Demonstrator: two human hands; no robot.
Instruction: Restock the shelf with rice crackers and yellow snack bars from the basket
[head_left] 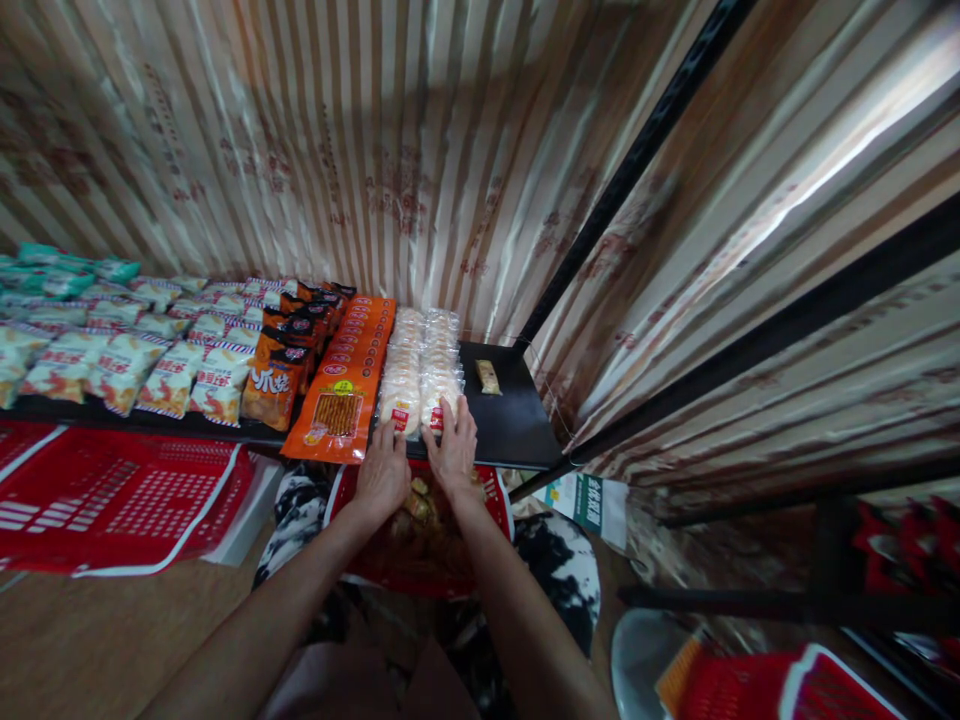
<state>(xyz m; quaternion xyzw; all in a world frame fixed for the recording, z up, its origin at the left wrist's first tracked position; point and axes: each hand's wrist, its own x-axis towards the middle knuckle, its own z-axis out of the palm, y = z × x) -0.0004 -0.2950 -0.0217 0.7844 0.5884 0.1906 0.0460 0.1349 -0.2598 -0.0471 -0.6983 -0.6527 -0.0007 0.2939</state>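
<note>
Directly ahead of the left hand [385, 472] runs the left row of wrapped crackers [404, 365], its long axis pointing away; the right row [442, 358] stretches parallel, just beside it, ahead of the right hand [454, 455]. The left fingers, narrowly spaced, meet the near end of their row, while the right fingers, slightly spread, lie over theirs; whether either grips, I cannot tell. Rightward, nearer the right fingers, a wrapped bar [487, 377] rests on the black shelf [517, 412].

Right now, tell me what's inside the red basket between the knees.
Small brownish-yellow items, too blurred to identify, show inside the red basket. The left hand and right hand block part of the view; anything beneath the top layer is hidden.
</note>
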